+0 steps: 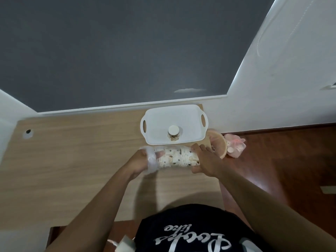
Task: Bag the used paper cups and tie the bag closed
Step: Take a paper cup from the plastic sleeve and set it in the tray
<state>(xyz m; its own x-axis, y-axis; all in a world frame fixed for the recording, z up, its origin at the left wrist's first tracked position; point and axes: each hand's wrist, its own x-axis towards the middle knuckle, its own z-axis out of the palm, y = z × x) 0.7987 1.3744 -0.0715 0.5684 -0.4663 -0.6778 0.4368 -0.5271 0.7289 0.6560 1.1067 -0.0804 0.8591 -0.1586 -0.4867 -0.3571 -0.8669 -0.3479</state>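
A stack of nested paper cups (179, 158), white with dark and gold dots, lies sideways above the wooden table (76, 160), inside a clear plastic bag (151, 160). My left hand (137, 164) grips the bag's bunched left end. My right hand (205, 160) holds the right end of the cup stack through the plastic. Both hands are held just in front of the white tray. The bag's far right end is hidden by my right hand.
A white handled tray (190, 120) stands at the table's back edge with a small gold-patterned jar (173, 134) in it. A round wooden piece (219, 144) and a pink pouch (235, 145) lie to the right, by the table's edge. A cable hole (28, 131) sits far left.
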